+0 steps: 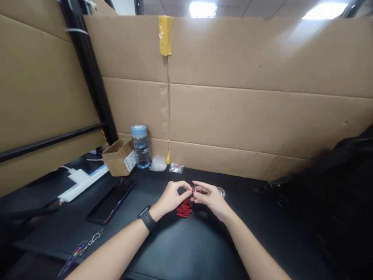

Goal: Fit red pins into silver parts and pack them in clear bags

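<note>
My left hand (176,197), with a dark watch on its wrist, is pinched closed at thumb and forefinger on what looks like a bit of red cord. Close against it, my right hand (210,197) pinches a small thing between its thumb and fingers, too small to make out. More red shows behind the right fingers. A tangled heap of red cord (184,209) lies on the black table just below the two hands. Partly hidden behind the right hand is a small round clear object (221,191).
Along the cardboard wall (221,120) stand an open carton (118,157), a blue-lidded bottle (141,149), a whitish plastic bag (158,164) and a small clear packet (176,168). A phone (112,200) with a keychain lies at left. Black fabric (340,206) bulks at right.
</note>
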A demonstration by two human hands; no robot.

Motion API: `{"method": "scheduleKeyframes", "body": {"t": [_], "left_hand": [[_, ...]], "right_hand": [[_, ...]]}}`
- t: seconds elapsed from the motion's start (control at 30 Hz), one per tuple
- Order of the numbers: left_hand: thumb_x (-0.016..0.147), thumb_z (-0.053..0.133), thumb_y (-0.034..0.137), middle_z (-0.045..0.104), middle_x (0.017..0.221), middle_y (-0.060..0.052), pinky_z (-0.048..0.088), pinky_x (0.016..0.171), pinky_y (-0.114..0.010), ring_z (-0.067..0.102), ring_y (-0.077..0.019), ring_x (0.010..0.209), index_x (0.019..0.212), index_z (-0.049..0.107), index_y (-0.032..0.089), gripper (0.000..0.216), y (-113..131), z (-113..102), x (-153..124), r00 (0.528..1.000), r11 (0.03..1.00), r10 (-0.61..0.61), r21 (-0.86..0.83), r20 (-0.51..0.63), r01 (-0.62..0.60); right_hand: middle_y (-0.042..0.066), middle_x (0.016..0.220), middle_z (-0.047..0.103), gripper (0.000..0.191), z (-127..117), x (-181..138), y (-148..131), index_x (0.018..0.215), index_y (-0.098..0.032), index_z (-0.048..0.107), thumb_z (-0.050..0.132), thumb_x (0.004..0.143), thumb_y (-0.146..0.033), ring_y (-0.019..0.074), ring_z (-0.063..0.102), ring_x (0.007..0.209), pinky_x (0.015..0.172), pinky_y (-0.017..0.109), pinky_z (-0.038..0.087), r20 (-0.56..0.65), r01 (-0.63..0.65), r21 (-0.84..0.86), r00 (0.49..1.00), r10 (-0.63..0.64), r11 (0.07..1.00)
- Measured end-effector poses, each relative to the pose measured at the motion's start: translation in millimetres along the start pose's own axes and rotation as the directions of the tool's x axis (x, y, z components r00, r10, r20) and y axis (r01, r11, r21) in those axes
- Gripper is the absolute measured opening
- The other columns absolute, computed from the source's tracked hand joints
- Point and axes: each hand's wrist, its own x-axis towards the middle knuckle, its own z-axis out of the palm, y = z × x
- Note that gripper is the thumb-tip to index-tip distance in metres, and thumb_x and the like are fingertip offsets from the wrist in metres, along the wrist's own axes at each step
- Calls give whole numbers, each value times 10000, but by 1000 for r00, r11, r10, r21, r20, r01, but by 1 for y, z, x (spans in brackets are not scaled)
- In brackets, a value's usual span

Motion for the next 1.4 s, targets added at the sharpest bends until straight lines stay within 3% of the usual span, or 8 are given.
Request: {"method": "scheduleKeyframes", "body": {"t": [0.27,0.33,0.43,0.63,0.83,1.27,1.33,1.4], "left_hand": [[927,658,341,767,1120,16,397,996,-360,683,-211,1049,1066,712,285,159,-14,-13,7,996,966,33,254,81,-53],[909,679,349,759,1140,1,402,992,-367,672,-226,1089,1078,707,282,185,-33,-30,12,997,924,-41,377,-69,64],[914,662,344,738,1157,-34,411,940,-374,642,-253,1124,1088,713,266,197,-68,-61,15,902,731,-183,559,-392,391],[905,652,325,672,1185,-79,364,905,-415,564,-313,1142,1113,761,289,238,-102,-87,16,881,620,-220,637,-419,458],[960,545,306,695,1150,-80,338,873,-424,537,-292,1081,973,794,279,252,-93,-85,18,875,568,-174,680,-451,463],[997,523,358,756,1153,-41,282,980,-502,571,-295,1127,939,762,277,258,-59,-102,7,849,673,23,636,-528,377],[1012,511,360,749,1164,-52,265,995,-504,594,-282,1138,990,761,279,263,-45,-85,10,879,693,95,665,-467,279],[1024,500,343,749,1168,-45,244,1010,-500,564,-283,1233,1019,761,299,265,-31,-57,15,949,713,161,696,-270,78]], "right_hand": [[87,1104,744,602,-13,5,-2,1254,-214,721,892,697,-363,219,751,841,737,347,602,-55,71,-186,995,-82,980],[88,1117,740,598,-20,6,-6,1257,-222,722,881,702,-378,222,750,845,748,357,603,-114,84,-225,987,-111,971],[102,1153,725,604,-30,7,-12,1252,-216,725,881,691,-378,222,752,837,738,357,605,-174,86,-239,976,-130,967],[116,1181,710,601,-42,8,-14,1245,-205,724,879,687,-368,211,753,821,741,356,615,-200,64,-250,973,-116,966],[116,1202,701,600,-49,8,-13,1261,-222,711,871,704,-376,205,761,813,751,348,623,-217,50,-243,971,-104,969],[119,1192,703,568,-49,5,-25,1199,-213,701,876,687,-390,223,757,822,756,368,621,-230,87,-250,962,-146,964],[112,1165,713,532,-48,4,-27,1160,-213,693,872,689,-385,217,754,818,752,356,613,-224,94,-254,963,-153,963],[109,1151,719,522,-47,2,-29,1146,-211,689,870,688,-384,219,753,836,762,353,608,-216,95,-265,964,-155,960]]}}
